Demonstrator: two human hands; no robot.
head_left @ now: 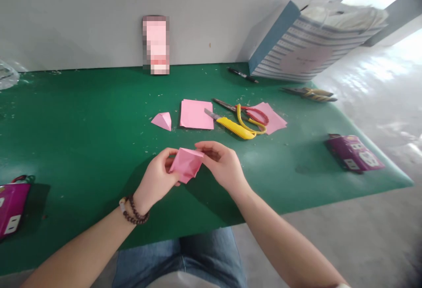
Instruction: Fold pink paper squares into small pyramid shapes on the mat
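Note:
Between my hands, just above the green tabletop, is a partly folded piece of pink paper [186, 165] with creases across it. My left hand [157, 171] grips its left side, thumb in front and fingers behind. The thumb and fingertips of my right hand [222, 162] pinch its upper right corner. Beyond my left hand lies a small folded pink paper piece [162, 121]. A stack of square pink paper [197, 114] lies beyond my hands, with the blade tip of a yellow utility knife [235, 128] over its right edge.
Scissors [252, 116] with red and yellow handles overlap more pink sheets [272, 118]. Farther off are a pen [243, 75], pliers [311, 93] and a striped paper bag [306, 46]. Purple boxes [356, 152] sit at both sides; a blurred phone-like object [156, 44] leans on the wall.

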